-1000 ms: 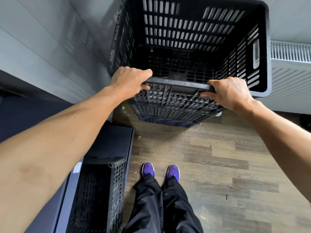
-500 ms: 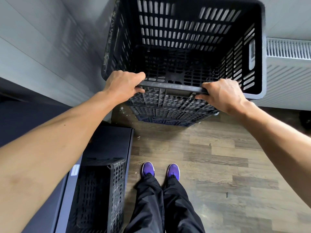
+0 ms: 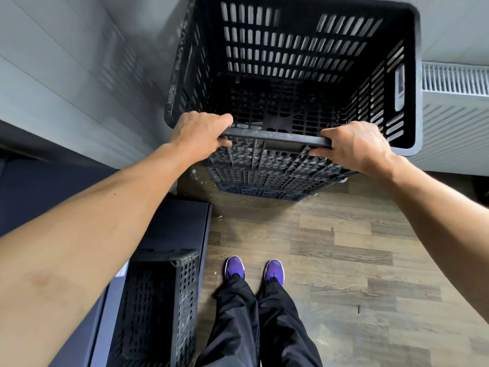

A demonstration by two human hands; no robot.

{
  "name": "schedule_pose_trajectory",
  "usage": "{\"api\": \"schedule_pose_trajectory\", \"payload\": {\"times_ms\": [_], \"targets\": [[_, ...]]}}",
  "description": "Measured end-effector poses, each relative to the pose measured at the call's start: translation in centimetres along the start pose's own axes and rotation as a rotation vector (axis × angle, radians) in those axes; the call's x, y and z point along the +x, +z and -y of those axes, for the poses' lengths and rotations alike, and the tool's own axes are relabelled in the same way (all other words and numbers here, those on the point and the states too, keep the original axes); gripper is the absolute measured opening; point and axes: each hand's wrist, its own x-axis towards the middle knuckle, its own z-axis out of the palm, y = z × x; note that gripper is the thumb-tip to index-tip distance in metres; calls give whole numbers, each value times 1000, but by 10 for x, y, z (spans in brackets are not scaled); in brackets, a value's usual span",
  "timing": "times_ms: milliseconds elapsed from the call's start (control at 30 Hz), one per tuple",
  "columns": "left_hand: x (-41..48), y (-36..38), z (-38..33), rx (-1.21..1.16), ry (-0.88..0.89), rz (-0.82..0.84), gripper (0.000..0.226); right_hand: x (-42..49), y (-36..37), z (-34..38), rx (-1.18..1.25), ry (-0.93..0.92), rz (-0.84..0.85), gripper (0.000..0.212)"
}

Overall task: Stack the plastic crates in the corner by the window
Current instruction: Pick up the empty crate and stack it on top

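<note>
Black plastic crate point(image 3: 291, 62), slotted on every wall, fills the upper centre of the frame. It sits on top of a stack of lower crates point(image 3: 264, 178), whose ribbed sides show just below its near rim. Your left hand point(image 3: 201, 132) grips the left end of that near rim, fingers and thumb closed round the edge. Your right hand point(image 3: 354, 147) grips the same rim toward its right end in like manner. The stack stands on the wood-pattern floor point(image 3: 344, 260), between the grey panelled wall point(image 3: 66, 75) at upper left and the white radiator point(image 3: 455, 80) at the right edge. A second black crate point(image 3: 158, 308) lies at lower left, touching a dark blue unit point(image 3: 174, 223) and well apart from the stack. Your purple shoes point(image 3: 234, 268) appear at lower centre.
</note>
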Motion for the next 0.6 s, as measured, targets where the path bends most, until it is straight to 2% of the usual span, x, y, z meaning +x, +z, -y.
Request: {"api": "schedule_pose_trajectory", "payload": {"times_ms": [467,600], "targets": [[1,4,1,-21,-10,31,36,1,2,4,12,62,-10,42],[-2,-2,-3,-60,-45,58,28,-1,1,9,18,62,-11,45]]}}
